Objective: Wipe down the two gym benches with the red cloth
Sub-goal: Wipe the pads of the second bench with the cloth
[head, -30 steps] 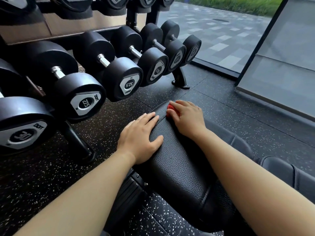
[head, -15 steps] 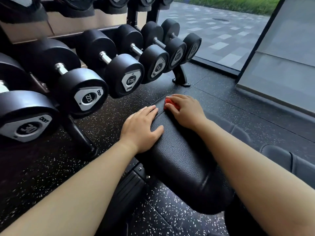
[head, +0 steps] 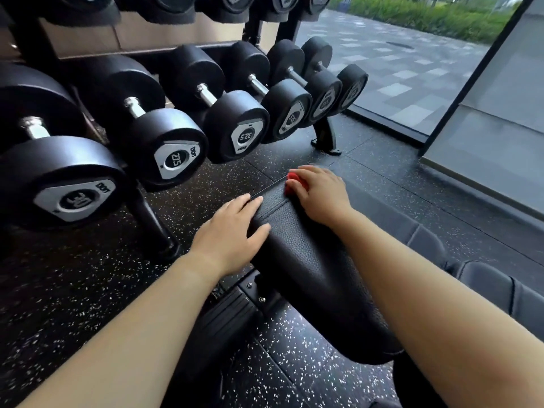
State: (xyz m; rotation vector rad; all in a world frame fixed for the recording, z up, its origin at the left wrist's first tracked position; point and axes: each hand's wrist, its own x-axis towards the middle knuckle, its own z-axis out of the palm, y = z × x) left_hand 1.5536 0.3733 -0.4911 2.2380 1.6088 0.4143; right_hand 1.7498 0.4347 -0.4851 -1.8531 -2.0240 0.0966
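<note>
Speckled rubber floor [head: 73, 290] spread out beneath both my arms. There was the dumbbell rack [head: 164, 142], up beyond my left hand [head: 229, 231], with heads marked 30, 27.5 and 32.5 facing me. The black bench [head: 309, 260] ran away from me between my forearms, its padded top under both palms. A second bench [head: 485, 284] lay out past my right forearm, apart from either hand. My left hand rested flat on the pad's left edge, fingers straight, thumb over the top, gripping nothing. My right hand [head: 321, 195] sat at the pad's far end, fingers curled over the red cloth [head: 294, 181], pressing it onto the leather. Only a bunched bit showed at my fingertips.
</note>
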